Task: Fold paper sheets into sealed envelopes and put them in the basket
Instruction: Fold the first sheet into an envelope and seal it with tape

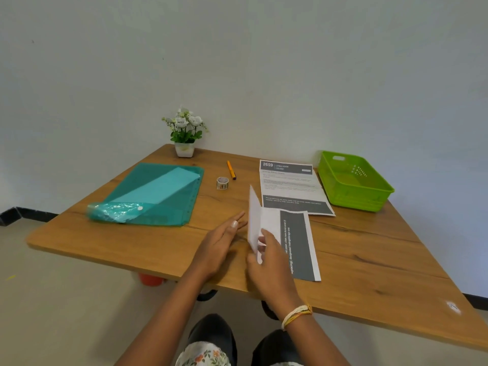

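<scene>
Fingers [260, 240] on one of two sheets [295, 241].

A printed paper sheet [295, 241] lies at the table's near edge, its left part folded upright, its dark band facing up. Just beyond it, a second printed sheet [291, 187] lies flat. The empty green basket [353, 180] sits far right.

Bare forearms, yellow-white thread bracelet [296, 314], floral garment [203, 355], dark trousers [214, 332].
</scene>
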Tool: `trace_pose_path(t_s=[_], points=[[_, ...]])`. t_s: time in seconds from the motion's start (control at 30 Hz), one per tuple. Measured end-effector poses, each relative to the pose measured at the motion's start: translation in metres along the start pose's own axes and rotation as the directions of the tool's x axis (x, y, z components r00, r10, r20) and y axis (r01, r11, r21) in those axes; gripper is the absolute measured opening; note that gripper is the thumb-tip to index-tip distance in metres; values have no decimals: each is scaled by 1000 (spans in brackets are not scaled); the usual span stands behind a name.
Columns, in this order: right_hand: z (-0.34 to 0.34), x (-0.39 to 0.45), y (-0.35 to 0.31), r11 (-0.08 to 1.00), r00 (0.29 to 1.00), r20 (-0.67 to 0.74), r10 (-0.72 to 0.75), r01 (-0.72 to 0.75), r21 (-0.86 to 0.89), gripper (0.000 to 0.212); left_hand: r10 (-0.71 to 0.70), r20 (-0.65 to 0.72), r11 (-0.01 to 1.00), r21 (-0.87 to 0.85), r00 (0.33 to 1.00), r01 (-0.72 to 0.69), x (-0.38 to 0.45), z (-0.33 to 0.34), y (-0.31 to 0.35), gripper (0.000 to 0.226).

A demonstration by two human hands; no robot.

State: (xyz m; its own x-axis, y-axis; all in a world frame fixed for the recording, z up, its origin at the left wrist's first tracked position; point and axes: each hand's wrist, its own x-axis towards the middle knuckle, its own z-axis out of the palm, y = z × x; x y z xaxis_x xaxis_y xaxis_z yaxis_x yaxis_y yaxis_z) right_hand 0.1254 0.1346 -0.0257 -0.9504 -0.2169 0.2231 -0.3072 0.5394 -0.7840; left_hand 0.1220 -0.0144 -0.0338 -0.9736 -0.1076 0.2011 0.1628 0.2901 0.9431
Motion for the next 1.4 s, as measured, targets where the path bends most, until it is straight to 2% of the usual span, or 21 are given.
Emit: trace_pose_path(t_s=[0.07,0.17,0.27,0.37,0.47,0.57,0.63,0.7,0.87,1.0,1.13,1.23,1.3,1.4], points=[[-5,1,0,985,995,-15,97,-94,143,56,20,20,986,167,1000,-23,0,1,2,53],[-12,5,4,923,968,61,243,-250,293,57,19,54,891,453,998,-41,1,6,0,52],[-18,8,11,838,930,118,348,-365,406,47,-2,50,833,553,999,-26,2,10,-4,54],[-24,10,14,769,902,135,410,-421,482,46,11,123,758,647,992,-89,4,11,-4,50],[-29,10,15,845,915,81,396,-398,359,55,-14,181,661,740,983,-127,5,12,-6,49],[-35,5,15,955,957,-26,288,-285,78,66,-29,194,610,780,981,-136,5,13,-6,50],[-37,2,16,960,984,-68,163,-174,-218,59,-35,200,581,802,979,-143,5,13,-7,52],[-36,-1,18,926,995,-67,75,-94,-365,55,-39,207,565,811,978,-149,6,12,-7,52],[-22,-9,19,923,984,145,103,-40,-383,82,-37,204,573,806,978,-146,6,12,-8,52],[-12,-15,21,878,979,184,83,15,-478,89,-25,193,581,801,981,-143,6,13,-11,49],[-13,-13,22,863,983,163,86,8,-505,79,-15,160,588,800,987,-120,6,15,-12,51],[-12,-12,19,854,989,138,60,21,-521,71,18,87,631,771,996,-79,5,16,-10,54],[-12,-14,18,851,997,68,-32,63,-521,58,61,-17,697,717,998,-30,3,16,-8,54],[-14,-20,19,895,976,-74,-203,155,-418,29,75,-169,766,640,983,51,0,14,-8,52]])
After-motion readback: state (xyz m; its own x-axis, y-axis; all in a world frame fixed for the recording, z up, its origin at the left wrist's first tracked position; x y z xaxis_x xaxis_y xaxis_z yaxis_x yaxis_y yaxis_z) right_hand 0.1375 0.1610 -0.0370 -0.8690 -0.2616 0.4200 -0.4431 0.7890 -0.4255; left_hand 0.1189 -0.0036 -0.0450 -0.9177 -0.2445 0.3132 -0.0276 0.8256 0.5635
